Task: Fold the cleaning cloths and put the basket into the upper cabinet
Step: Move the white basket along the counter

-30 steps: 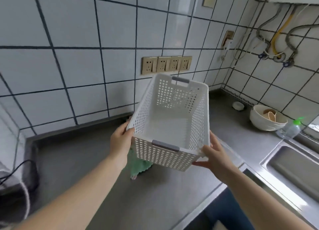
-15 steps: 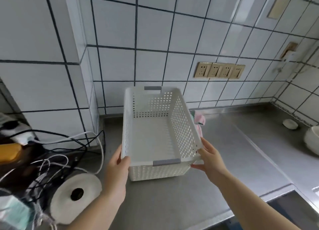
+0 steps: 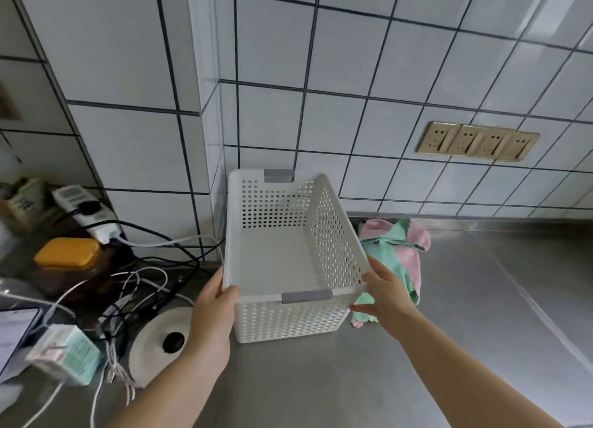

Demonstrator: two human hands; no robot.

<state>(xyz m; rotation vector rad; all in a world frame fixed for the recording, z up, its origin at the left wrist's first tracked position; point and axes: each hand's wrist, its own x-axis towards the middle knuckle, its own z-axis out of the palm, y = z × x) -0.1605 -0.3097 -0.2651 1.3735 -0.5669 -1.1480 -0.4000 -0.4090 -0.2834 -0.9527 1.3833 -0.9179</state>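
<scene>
My left hand (image 3: 213, 312) reaches forward and grips the near left corner of the white basket (image 3: 282, 257), thumb hooked over the rim. My right hand (image 3: 386, 294) holds the near right corner, fingers curled on the side wall. There is one basket. It sits on the steel counter (image 3: 465, 315) by the tiled wall, open side up, its long side running from near to far. The pink and green cleaning cloths (image 3: 396, 251) lie bunched just right of it; I cannot count them.
</scene>
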